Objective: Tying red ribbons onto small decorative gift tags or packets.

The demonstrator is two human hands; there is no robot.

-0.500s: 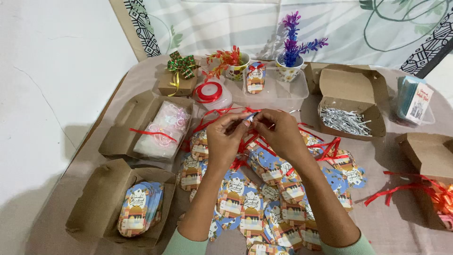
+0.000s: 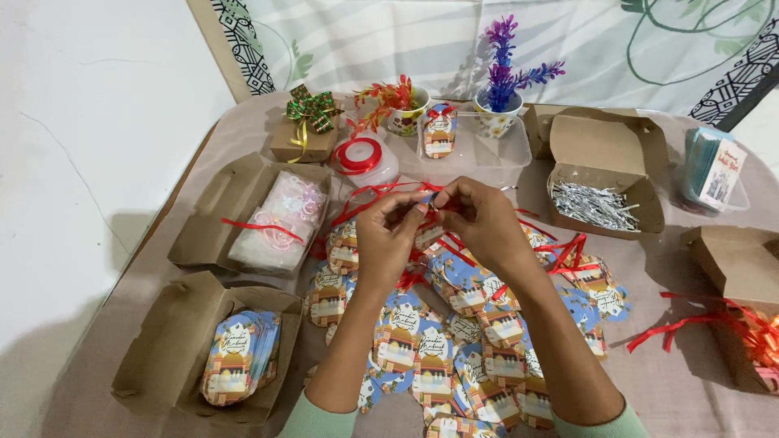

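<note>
My left hand [image 2: 391, 231] and my right hand [image 2: 479, 221] meet above the middle of the table, fingertips pinching a thin red ribbon [image 2: 428, 204] between them. A small printed paper tag [image 2: 425, 235] hangs partly hidden behind the fingers. Under my forearms lies a spread of several blue and orange shaped tags [image 2: 438, 345] mixed with loose red ribbon pieces [image 2: 568, 251].
A brown box of stacked tags [image 2: 239, 353] sits front left, another with a plastic bag [image 2: 276, 219] behind it. A red ribbon spool [image 2: 359, 156], a bowed gift box [image 2: 304, 134], two flower cups, a clear tray [image 2: 487, 154], a box of silver strips [image 2: 592, 203] and ribbons at right [image 2: 714, 324].
Both hands stay together over the tags, fingers shifting slightly on the ribbon. Nothing else has visibly moved.
</note>
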